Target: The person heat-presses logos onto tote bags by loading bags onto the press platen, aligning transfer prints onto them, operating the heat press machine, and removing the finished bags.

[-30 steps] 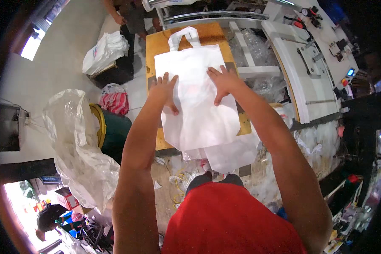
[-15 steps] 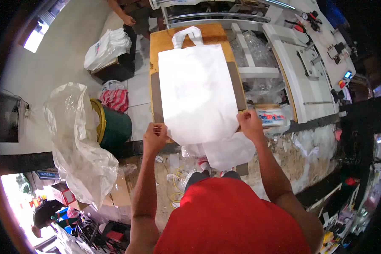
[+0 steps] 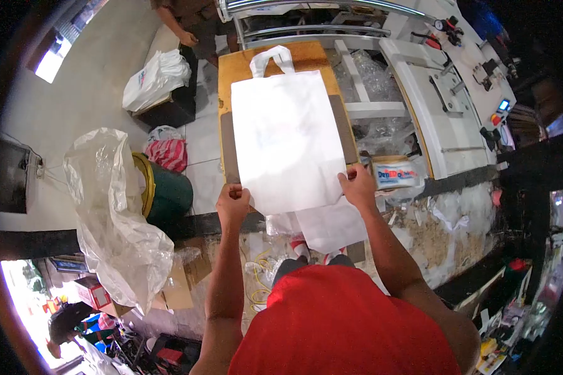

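the white bag (image 3: 288, 140) lies flat before you on the yellow board (image 3: 306, 57), its loop handle (image 3: 273, 60) at twelve o'clock. from the bag's middle, your left hand (image 3: 233, 203) is at seven o'clock and your right hand (image 3: 359, 182) at four, fingers curled narrow, each pinching a side edge. just beyond your right hand, between three and four, sits a printed package (image 3: 397, 175). a green bin (image 3: 174, 190) stands at eight, a white stack (image 3: 159, 78) at ten.
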Demonstrator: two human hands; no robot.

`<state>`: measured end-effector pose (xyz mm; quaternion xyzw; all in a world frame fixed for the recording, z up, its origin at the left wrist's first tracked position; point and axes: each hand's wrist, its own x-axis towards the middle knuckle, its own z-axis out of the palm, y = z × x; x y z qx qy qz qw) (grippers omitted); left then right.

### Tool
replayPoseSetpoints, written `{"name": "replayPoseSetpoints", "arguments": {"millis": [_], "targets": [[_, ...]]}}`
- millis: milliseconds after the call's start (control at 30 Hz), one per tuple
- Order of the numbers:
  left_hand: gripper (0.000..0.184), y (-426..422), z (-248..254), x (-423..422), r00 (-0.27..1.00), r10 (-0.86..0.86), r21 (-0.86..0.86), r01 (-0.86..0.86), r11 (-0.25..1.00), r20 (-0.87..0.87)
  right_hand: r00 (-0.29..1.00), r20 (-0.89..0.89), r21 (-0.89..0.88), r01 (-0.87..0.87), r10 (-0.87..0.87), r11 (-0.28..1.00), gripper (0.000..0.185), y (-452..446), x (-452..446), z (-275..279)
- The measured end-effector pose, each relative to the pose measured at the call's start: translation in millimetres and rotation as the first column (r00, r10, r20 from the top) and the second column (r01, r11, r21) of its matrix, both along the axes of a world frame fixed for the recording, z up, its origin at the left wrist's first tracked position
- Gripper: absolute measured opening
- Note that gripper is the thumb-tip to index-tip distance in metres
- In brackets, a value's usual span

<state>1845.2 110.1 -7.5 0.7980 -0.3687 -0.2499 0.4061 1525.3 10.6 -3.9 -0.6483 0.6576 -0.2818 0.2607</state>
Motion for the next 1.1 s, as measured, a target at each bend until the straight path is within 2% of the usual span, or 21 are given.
{"name": "replayPoseSetpoints", "arguments": {"millis": [67, 167, 233, 300, 333, 367, 400, 467, 500, 533, 567, 600, 667, 700, 733, 800, 867, 933, 1000, 1067, 1100], "targets": [[0.018, -2, -1, 1, 0.992, 0.023, 0.078, -0.013, 0.997, -0.128, 0.998, 0.054, 0.045, 0.031, -0.033, 0.999, 0.028, -1, 1, -2], [0.025, 0, 4, -5, 0.999, 0.019, 0.03, -0.018, 0.999, -0.036, 0.999, 0.045, 0.006, 0.002, -0.002, 1.0, 0.03, -1, -1, -5], [0.025, 5, -21, 9, 0.983, 0.054, 0.019, -0.051, 0.998, -0.176, 0.994, 0.105, -0.023, 0.031, -0.028, 0.999, 0.03, -1, -10, -6], [0.019, 17, 1, 10, 0.975, 0.033, 0.032, -0.041, 0.999, 0.222, 0.981, 0.166, -0.084, 0.112, -0.097, 0.99, 0.029, 1, -43, -13], [0.016, 35, -53, 42, 0.982, 0.134, -0.1, -0.148, 0.984, -0.133, 0.977, 0.143, -0.063, 0.167, -0.157, 0.984, 0.029, 6, -71, -19], [0.018, 51, -52, 49, 0.954, 0.172, -0.157, -0.215, 0.964, -0.247, 0.972, 0.072, -0.004, 0.226, -0.225, 0.974, 0.027, 11, -99, -24], [0.02, 60, -39, 30, 0.871, 0.37, -0.191, -0.443, 0.876, -0.325, 0.961, 0.001, 0.052, 0.275, -0.276, 0.96, 0.026, 16, -126, -32], [0.024, 116, -105, 70, 0.922, 0.386, -0.208, -0.381, 0.901, -0.018, 0.943, 0.02, 0.018, 0.331, -0.332, 0.943, 0.022, 28, -203, -104], [0.024, 138, -114, 59, 0.9, 0.296, -0.141, -0.264, 0.954, 0.32, 0.951, -0.114, 0.104, 0.298, -0.286, 0.949, 0.021, 30, -241, -140], [0.024, 164, -121, 48, 0.771, 0.153, -0.032, -0.17, 0.985, 0.618, 0.946, -0.24, 0.199, 0.268, -0.219, 0.943, 0.02, 31, -269, -166], [0.021, 205, -153, 50, 0.756, -0.097, 0.141, 0.006, 0.99, 0.647, 0.946, -0.243, 0.217, 0.267, -0.213, 0.939, 0.02, 26, -289, -183], [0.019, 246, -172, 41, 0.752, -0.35, 0.318, 0.196, 0.928, 0.559, 0.933, -0.339, 0.244, 0.214, -0.123, 0.946, 0.021, 14, -307, -200], [0.016, 320, -203, 19, 0.625, -0.755, 0.529, 0.581, 0.619, 0.197, 0.867, -0.498, 0.258, 0.18, -0.029, 0.949, 0.022, -20, -340, -245], [0.022, 328, -173, -19, 0.747, -0.632, 0.669, 0.579, 0.466, -0.206, 0.822, -0.569, 0.24, 0.197, -0.026, 0.951, 0.021, -41, -359, -274], [0.027, 336, -155, -47, 0.808, -0.287, 0.758, 0.586, 0.288, -0.515, 0.854, -0.487, 0.142, 0.288, -0.187, 0.947, 0.027, -55, -373, -300], [0.03, 390, -162, -100, 0.895, -0.095, 0.847, 0.444, 0.292, -0.436, 0.848, -0.487, 0.044, 0.264, -0.21, 0.963, 0.044, -95, -396, -334], [0.03, 409, -149, -139, 0.904, -0.019, 0.865, 0.414, 0.284, -0.427, 0.817, -0.575, 0.068, 0.109, -0.05, 0.992, 0.054, -124, -407, -351], [0.03, 420, -148, -165, 0.91, 0.06, 0.882, 0.378, 0.279, -0.409, 0.675, -0.667, 0.279, -0.164, 0.314, 0.946, 0.06, -158, -390, -316], [0.033, 446, -160, -180, 0.905, -0.11, 0.802, 0.417, 0.427, -0.412, 0.606, -0.677, 0.307, -0.284, 0.418, 0.909, 0.063, -179, -377, -309], [0.032, 415, -157, -189, 0.719, 0.488, 0.864, 0.344, 0.368, -0.494, 0.53, -0.688, 0.328, -0.382, 0.495, 0.864, 0.065, -185, -372, -329], [0.031, 410, -156, -193, 0.843, -0.199, 0.747, 0.536, 0.393, -0.5, 0.498, -0.675, 0.395, -0.381, 0.545, 0.836, 0.069, -193, -378, -343]]}}
